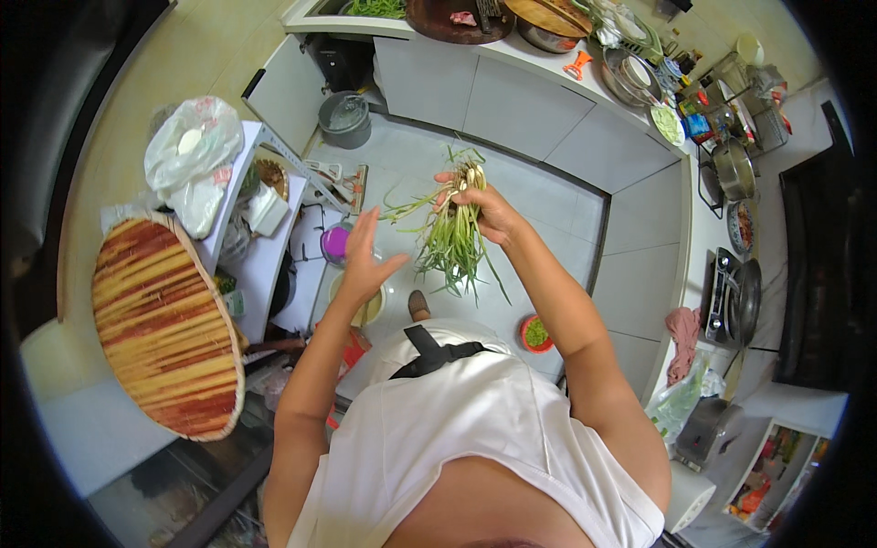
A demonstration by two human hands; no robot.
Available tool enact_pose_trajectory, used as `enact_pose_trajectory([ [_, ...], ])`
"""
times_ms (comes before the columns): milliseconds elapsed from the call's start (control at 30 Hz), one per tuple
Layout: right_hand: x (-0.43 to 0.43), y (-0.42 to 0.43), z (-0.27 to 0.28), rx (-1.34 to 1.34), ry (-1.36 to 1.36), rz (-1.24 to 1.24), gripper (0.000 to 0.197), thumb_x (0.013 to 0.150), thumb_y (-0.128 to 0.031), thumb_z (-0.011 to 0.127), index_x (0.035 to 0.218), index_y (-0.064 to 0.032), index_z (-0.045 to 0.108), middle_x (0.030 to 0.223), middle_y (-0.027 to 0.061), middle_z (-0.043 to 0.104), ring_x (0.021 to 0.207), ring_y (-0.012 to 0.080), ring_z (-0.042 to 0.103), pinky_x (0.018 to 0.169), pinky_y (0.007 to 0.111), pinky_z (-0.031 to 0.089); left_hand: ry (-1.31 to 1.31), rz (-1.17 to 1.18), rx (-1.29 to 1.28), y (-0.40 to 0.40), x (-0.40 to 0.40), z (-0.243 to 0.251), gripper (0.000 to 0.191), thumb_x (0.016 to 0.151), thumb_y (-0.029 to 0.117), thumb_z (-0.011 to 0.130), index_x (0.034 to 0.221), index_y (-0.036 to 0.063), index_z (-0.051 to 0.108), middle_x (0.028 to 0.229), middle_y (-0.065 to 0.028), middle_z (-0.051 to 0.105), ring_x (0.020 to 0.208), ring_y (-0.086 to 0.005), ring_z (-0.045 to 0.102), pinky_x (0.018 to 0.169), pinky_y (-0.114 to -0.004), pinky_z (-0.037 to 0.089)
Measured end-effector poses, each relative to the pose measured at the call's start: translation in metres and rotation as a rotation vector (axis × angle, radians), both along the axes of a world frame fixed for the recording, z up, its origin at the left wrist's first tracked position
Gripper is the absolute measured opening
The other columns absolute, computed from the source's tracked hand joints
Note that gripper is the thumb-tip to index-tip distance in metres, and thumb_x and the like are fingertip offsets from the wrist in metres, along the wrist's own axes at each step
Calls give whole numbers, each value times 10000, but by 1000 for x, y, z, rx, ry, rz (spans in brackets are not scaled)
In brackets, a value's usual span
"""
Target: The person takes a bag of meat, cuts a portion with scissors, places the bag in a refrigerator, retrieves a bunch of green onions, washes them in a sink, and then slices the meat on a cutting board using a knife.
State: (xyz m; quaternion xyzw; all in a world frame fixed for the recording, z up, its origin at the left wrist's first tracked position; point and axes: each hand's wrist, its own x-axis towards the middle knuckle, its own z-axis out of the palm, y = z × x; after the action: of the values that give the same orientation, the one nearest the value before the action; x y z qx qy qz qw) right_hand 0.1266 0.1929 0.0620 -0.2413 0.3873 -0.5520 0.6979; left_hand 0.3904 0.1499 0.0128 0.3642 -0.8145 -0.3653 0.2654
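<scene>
A bunch of spring onions [452, 236] hangs from my right hand [493, 209], which grips it just below the pale bulbs. The bulbs and roots point away from me, and the green leaves droop back towards my body. Some thin leaves stick out to the left of the bunch. My left hand [370, 257] is held up with its fingers and thumb apart and nothing in it. It is apart from the main bunch, close to the tips of the stray leaves.
Grey cabinets [527, 103] with a white worktop curve round ahead and right. A cupboard door [284, 89] stands open beside a grey bucket [346, 123]. At left, a shelf rack [236, 198] carries bags, near a round woven tray [168, 329]. A red bowl [536, 333] sits on the floor.
</scene>
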Motion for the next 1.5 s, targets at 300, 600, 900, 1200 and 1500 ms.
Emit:
enact_pose_trajectory([
  [300,-50,-69,-1,-59,-107,-146,534,806,-86,560,1309,20,416,976,140,634,943,247,629,877,379,516,110,-295,396,-112,-130,18,835,751,272,766,1421,14,340,1302,-213,516,1237,-270,482,1032,-353,355],
  [600,-151,-137,-39,-42,-311,-334,569,826,-86,574,1346,15,367,1020,165,630,974,270,623,897,402,509,193,-326,566,-192,-248,-7,403,835,83,673,1205,-36,565,1071,-84,644,952,-128,586,842,-259,458],
  [900,-273,-180,-53,52,-346,-354,566,850,-122,590,1357,-11,364,1021,164,633,946,262,637,883,381,522,67,-325,545,-241,-370,-10,371,835,87,664,1177,-29,579,1010,-70,655,892,-121,597,795,-245,467],
  [1200,-371,-178,-66,112,-287,-604,427,828,-112,611,1227,-8,498,956,121,626,879,230,637,831,365,542,19,-534,533,-264,-485,-17,437,809,120,694,1197,-33,561,1034,-88,652,919,-147,603,827,-273,473],
  [1500,-460,-164,-43,218,44,-774,362,807,-76,605,1154,-1,532,885,148,656,790,235,662,738,350,561,67,-728,559,-292,-594,-40,437,888,222,621,1266,15,545,1205,-102,596,1129,-171,521,966,-304,393],
])
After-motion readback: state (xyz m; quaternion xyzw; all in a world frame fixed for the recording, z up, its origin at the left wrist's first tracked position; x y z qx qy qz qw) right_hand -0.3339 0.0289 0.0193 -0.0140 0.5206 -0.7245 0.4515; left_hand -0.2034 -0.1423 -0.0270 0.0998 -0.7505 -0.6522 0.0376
